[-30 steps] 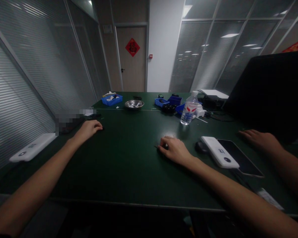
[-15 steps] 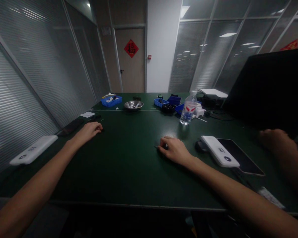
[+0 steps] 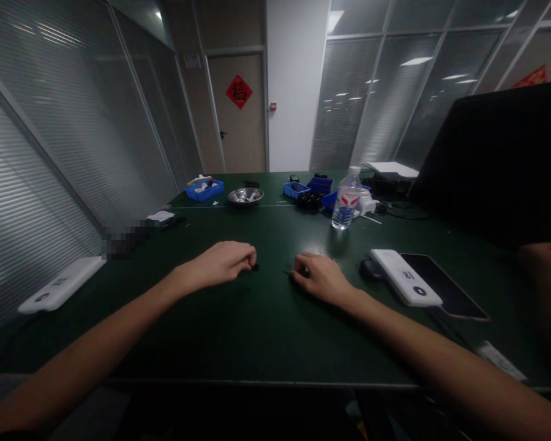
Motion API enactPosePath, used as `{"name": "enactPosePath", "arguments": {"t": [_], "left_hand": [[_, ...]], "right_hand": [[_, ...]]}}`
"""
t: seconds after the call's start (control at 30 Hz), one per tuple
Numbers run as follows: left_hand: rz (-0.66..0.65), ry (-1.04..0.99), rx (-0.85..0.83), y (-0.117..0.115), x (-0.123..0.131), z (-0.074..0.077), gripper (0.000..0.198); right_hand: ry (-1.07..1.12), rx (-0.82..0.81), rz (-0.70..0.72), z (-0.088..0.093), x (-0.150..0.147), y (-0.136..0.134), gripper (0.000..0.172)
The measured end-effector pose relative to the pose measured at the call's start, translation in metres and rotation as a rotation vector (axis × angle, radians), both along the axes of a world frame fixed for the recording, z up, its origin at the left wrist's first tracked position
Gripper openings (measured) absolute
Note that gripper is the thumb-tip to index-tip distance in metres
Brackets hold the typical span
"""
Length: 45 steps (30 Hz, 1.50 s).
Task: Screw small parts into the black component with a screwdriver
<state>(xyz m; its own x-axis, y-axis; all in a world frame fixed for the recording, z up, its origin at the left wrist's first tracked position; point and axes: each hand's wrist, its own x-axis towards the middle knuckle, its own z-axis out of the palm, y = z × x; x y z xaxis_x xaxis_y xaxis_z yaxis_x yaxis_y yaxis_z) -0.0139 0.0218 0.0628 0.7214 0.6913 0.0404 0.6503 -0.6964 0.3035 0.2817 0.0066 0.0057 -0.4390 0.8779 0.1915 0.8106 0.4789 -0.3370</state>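
Observation:
My left hand (image 3: 224,260) hovers low over the green table (image 3: 239,331), left of centre. Its fingers are closed, and a small dark bit shows at the fingertips, too small to name. Across a gap to the right, my right hand (image 3: 319,275) rests on the tabletop with thumb and fingers pinched together. A thin dark pointed thing (image 3: 287,272) sticks out from that pinch to the left; the rest of it is hidden in the hand. Beyond the right hand stands a clear water bottle (image 3: 346,202), upright, with a red and white label.
White power banks lie at left (image 3: 62,285) and right (image 3: 406,278), the right one on a dark phone (image 3: 445,288). Farther back are a steel bowl (image 3: 246,196), blue trays (image 3: 204,191) and a black bundle (image 3: 310,201). Another person's hand (image 3: 544,263) shows at right, by a black screen (image 3: 496,165).
My left hand has moved right and nearer to me, from the table's left side towards my right hand. My right hand has stayed in place. The other person's hand has shifted right.

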Motion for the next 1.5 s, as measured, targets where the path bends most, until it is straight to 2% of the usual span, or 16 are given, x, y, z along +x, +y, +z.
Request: {"name": "enactPosePath", "arguments": {"t": [0.1, 0.23, 0.33, 0.43, 0.77, 1.0, 1.2, 1.3, 1.37, 1.5], "left_hand": [[-0.07, -0.014, -0.037, -0.004, 0.039, -0.008, 0.013], [-0.018, -0.049, -0.039, 0.005, 0.059, -0.032, 0.011], [0.017, -0.086, -0.009, 0.006, 0.059, -0.043, 0.012], [0.026, -0.117, 0.025, 0.002, 0.058, -0.048, 0.012], [0.004, -0.134, 0.072, -0.001, 0.056, -0.054, 0.013], [-0.002, -0.144, 0.086, -0.001, 0.055, -0.055, 0.014], [-0.002, -0.323, -0.02, 0.007, 0.051, -0.06, 0.01], [0.023, -0.444, -0.103, 0.013, 0.049, -0.064, 0.003], [0.045, -0.501, -0.144, 0.016, 0.048, -0.067, 0.009], [0.108, -0.562, -0.096, 0.014, 0.047, -0.067, 0.01]], "right_hand": [[-0.012, 0.004, -0.008, 0.0, -0.001, 0.0, 0.014], [-0.021, -0.005, -0.007, 0.001, -0.001, 0.002, 0.014], [-0.027, -0.007, -0.011, 0.001, -0.001, 0.002, 0.014], [-0.025, 0.0, -0.015, 0.0, -0.001, 0.002, 0.014], [0.019, 0.015, -0.002, -0.006, -0.004, 0.001, 0.013], [0.051, 0.01, -0.007, -0.002, -0.006, -0.002, 0.013], [0.069, 0.014, -0.025, 0.0, -0.009, -0.005, 0.014], [0.069, 0.012, -0.009, -0.001, -0.01, -0.006, 0.014], [0.075, 0.009, -0.001, -0.001, -0.01, -0.007, 0.013], [0.081, -0.004, 0.004, -0.002, -0.009, -0.006, 0.014]]}}
